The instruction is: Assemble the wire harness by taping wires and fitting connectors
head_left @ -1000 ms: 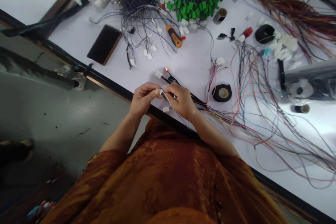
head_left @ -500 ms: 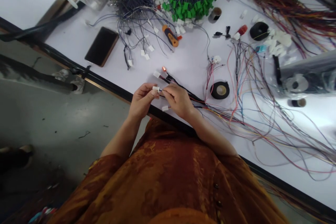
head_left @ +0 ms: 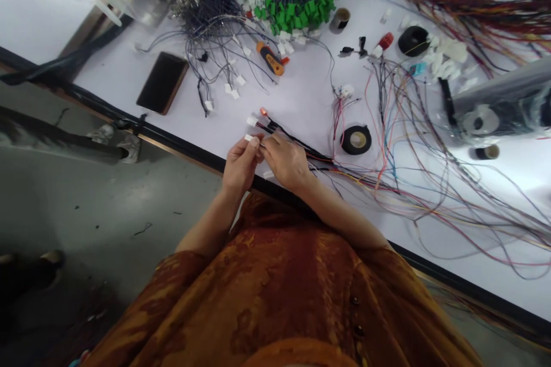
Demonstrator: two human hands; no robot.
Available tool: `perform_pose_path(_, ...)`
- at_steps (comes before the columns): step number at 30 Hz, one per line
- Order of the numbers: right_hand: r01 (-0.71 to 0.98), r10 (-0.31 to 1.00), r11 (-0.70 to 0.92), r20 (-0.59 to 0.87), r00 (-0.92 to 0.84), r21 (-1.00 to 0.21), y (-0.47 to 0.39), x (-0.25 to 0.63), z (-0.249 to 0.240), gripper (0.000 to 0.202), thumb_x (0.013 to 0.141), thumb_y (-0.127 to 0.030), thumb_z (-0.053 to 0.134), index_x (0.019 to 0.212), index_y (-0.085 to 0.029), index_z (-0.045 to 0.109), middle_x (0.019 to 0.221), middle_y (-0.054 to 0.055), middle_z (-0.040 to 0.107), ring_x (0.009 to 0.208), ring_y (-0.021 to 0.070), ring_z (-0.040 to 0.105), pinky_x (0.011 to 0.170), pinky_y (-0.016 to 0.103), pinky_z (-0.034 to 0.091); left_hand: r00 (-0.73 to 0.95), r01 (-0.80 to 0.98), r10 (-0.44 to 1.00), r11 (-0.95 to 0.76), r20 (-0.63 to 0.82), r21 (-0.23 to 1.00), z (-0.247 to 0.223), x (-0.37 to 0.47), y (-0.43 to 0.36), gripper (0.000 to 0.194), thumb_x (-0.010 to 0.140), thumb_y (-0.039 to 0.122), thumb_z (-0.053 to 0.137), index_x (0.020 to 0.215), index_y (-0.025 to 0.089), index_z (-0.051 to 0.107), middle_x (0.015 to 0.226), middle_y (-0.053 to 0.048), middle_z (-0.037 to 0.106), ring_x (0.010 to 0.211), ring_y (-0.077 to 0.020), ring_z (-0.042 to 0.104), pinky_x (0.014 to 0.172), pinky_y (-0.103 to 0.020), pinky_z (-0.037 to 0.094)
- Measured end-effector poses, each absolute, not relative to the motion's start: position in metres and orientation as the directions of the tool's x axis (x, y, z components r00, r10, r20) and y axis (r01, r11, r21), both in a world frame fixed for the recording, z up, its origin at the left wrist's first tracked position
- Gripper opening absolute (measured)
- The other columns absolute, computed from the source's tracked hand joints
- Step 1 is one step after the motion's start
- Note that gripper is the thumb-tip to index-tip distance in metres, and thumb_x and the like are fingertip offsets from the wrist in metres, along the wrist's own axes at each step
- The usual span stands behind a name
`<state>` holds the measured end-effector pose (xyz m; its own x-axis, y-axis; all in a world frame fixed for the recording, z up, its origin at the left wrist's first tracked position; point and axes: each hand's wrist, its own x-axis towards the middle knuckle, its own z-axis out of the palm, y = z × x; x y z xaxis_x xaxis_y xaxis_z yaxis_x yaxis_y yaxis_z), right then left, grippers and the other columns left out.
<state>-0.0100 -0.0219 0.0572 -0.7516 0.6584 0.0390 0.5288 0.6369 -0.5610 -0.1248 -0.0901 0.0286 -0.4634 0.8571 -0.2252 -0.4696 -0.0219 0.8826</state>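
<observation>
Near the table's front edge, my left hand (head_left: 241,164) pinches a small white connector (head_left: 248,138) between thumb and fingers. Touching it from the right is my right hand (head_left: 284,161), its fingertips closed at the connector's wire end; the wire is mostly hidden by the fingers. Just behind the hands lie another white connector (head_left: 252,121) and an orange-tipped one (head_left: 263,111) on dark wires. A further white connector (head_left: 268,174) shows partly below my right hand. A roll of black tape (head_left: 356,140) lies to the right.
Loose wires (head_left: 404,183) spread across the right side of the table. Behind are a phone (head_left: 162,82), an orange-handled tool (head_left: 271,58), green connectors (head_left: 301,14) and a plastic bag (head_left: 499,114). Another person's leg (head_left: 60,136) stands at the left.
The view has shifted slightly. My hands have drawn closer together, and my right fingers now cover more of the wire behind the held connector.
</observation>
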Motion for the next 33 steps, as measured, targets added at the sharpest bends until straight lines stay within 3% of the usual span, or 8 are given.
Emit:
perform_pose_path(4,0.517,0.619,0.674,0.021,-0.785,-0.527,-0.018,-0.008,0.050,0.024,0.104,-0.023,0.043,0.093,-0.019,0.064,0.096,0.008,0.065,0.076,0.0166,0.056,0.061,0.030,0.034,-0.477,-0.434,0.858,-0.041,-0.191,0.900,0.029,-0.134,-0.091,0.021,0.082,0.039,0.080,0.094,0.021,0.075,0.077,0.001,0.067,0.059,-0.0048,0.054,0.059,-0.019,0.048)
perform_pose_path(8,0.546,0.641,0.677,0.030,-0.767,-0.494,-0.009,0.013,0.035,0.024,0.103,-0.021,0.044,0.090,-0.019,0.064,0.093,0.006,0.065,0.078,0.0162,0.057,0.062,0.030,0.034,-0.472,-0.536,0.832,-0.008,-0.291,0.844,0.024,-0.149,-0.090,0.016,0.088,0.034,0.074,0.099,0.022,0.073,0.092,0.000,0.074,0.069,-0.0043,0.066,0.067,-0.015,0.056)
perform_pose_path(14,0.643,0.752,0.579,0.024,-0.659,-0.501,-0.003,0.072,0.021,0.027,0.104,-0.025,0.044,0.091,-0.018,0.066,0.089,0.007,0.064,0.077,0.0182,0.057,0.069,0.031,0.041,-0.406,-0.701,0.794,0.048,-0.453,0.711,0.029,-0.155,-0.083,0.017,0.099,0.029,0.059,0.098,0.017,0.072,0.082,0.000,0.075,0.067,-0.0037,0.071,0.070,-0.010,0.059)
perform_pose_path(18,0.561,0.753,0.552,0.081,-0.652,-0.616,0.000,0.118,0.024,0.026,0.102,-0.029,0.045,0.088,-0.019,0.065,0.087,0.007,0.065,0.083,0.0190,0.060,0.079,0.033,0.047,-0.424,-0.704,0.786,0.027,-0.450,0.710,0.035,-0.153,-0.082,0.023,0.100,0.033,0.058,0.097,0.014,0.072,0.077,-0.001,0.075,0.062,-0.0047,0.070,0.065,-0.010,0.060)
perform_pose_path(21,0.645,0.929,0.342,0.143,-0.341,-0.684,0.016,0.152,0.022,0.026,0.099,-0.041,0.046,0.095,-0.020,0.061,0.088,0.006,0.065,0.081,0.0182,0.061,0.077,0.033,0.050,-0.451,-0.647,0.799,0.015,-0.398,0.762,0.036,-0.154,-0.081,0.023,0.094,0.035,0.067,0.094,0.013,0.073,0.076,-0.002,0.075,0.061,-0.0061,0.071,0.064,-0.012,0.061)
perform_pose_path(24,0.809,0.995,-0.015,0.070,0.069,-0.587,0.044,0.176,0.014,0.031,0.086,-0.050,0.061,0.090,-0.020,0.056,0.080,0.003,0.060,0.075,0.0193,0.056,0.075,0.036,0.050,-0.453,-0.600,0.812,0.028,-0.368,0.800,0.035,-0.157,-0.080,0.021,0.088,0.035,0.075,0.092,0.015,0.074,0.076,-0.002,0.076,0.062,-0.0074,0.072,0.063,-0.013,0.061)
perform_pose_path(27,0.881,0.997,-0.073,-0.027,0.068,-0.467,0.068,0.177,0.008,0.026,0.075,-0.042,0.068,0.081,-0.021,0.053,0.075,0.002,0.056,0.075,0.0201,0.053,0.077,0.038,0.048,-0.423,-0.594,0.834,0.039,-0.353,0.803,0.034,-0.160,-0.079,0.023,0.082,0.037,0.080,0.086,0.015,0.073,0.078,-0.002,0.078,0.064,-0.0092,0.074,0.062,-0.014,0.062)
perform_pose_path(33,0.785,0.988,0.074,0.155,0.029,-0.615,0.076,0.135,0.026,0.024,0.076,-0.027,0.058,0.097,-0.022,0.049,0.080,0.000,0.053,0.075,0.0175,0.053,0.076,0.036,0.048,-0.399,-0.549,0.877,0.005,-0.268,0.836,0.034,-0.163,-0.078,0.028,0.079,0.042,0.082,0.086,0.017,0.070,0.083,-0.002,0.079,0.070,-0.0104,0.076,0.064,-0.014,0.062)
